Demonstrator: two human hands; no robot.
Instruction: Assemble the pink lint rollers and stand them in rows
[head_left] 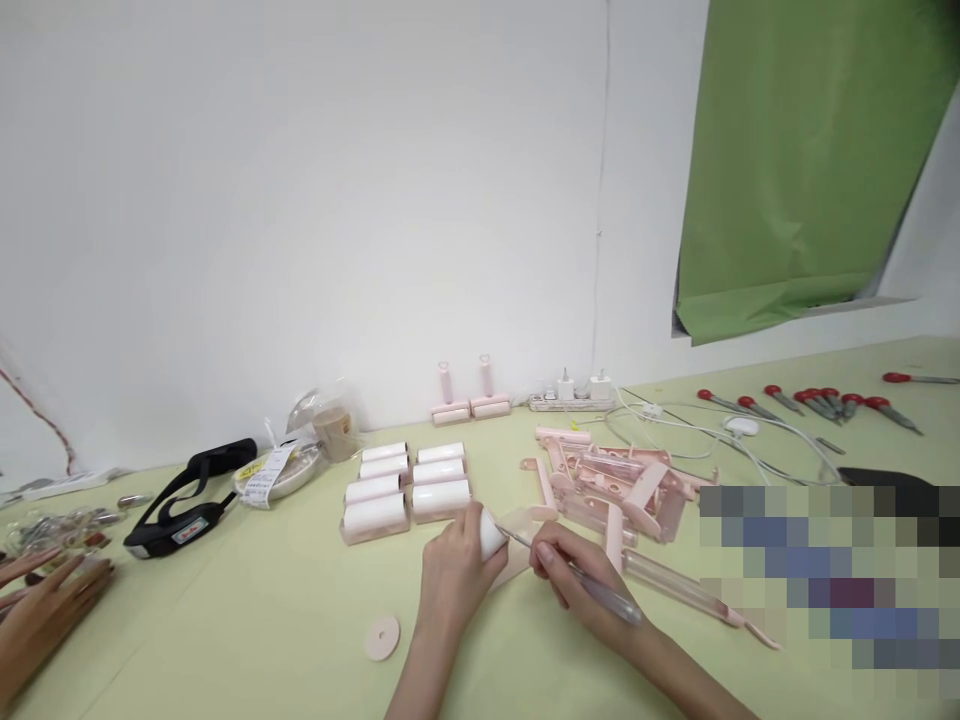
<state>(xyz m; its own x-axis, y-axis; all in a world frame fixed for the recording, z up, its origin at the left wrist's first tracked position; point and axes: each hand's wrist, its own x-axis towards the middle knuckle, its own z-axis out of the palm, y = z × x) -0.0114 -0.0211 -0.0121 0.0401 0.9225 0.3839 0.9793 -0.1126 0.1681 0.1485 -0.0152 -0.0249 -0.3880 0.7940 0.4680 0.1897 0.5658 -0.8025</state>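
My left hand [459,562] grips a white lint-roller roll [491,537], its end turned to the right. In my right hand [576,572] is a slim tool with a metal shaft and a clear grey handle [611,598]. The shaft's tip meets the end of the roll; whether it goes inside cannot be made out. Beneath the hands lies a flat, pale pink translucent piece [514,570], partly covered. A round pink disc [382,638] with a centre hole lies left of my left forearm. Several white rolls [442,497] stand in two columns beyond my left hand.
Pink plastic roller parts [637,490] are heaped at the right. Two assembled pink rollers [491,405] and a power strip [571,402] stand by the wall. Red-handled tools [821,400], cables, a black strap [187,500] and a bagged cup [335,430] surround them. Another person's hands [56,610] work far left.
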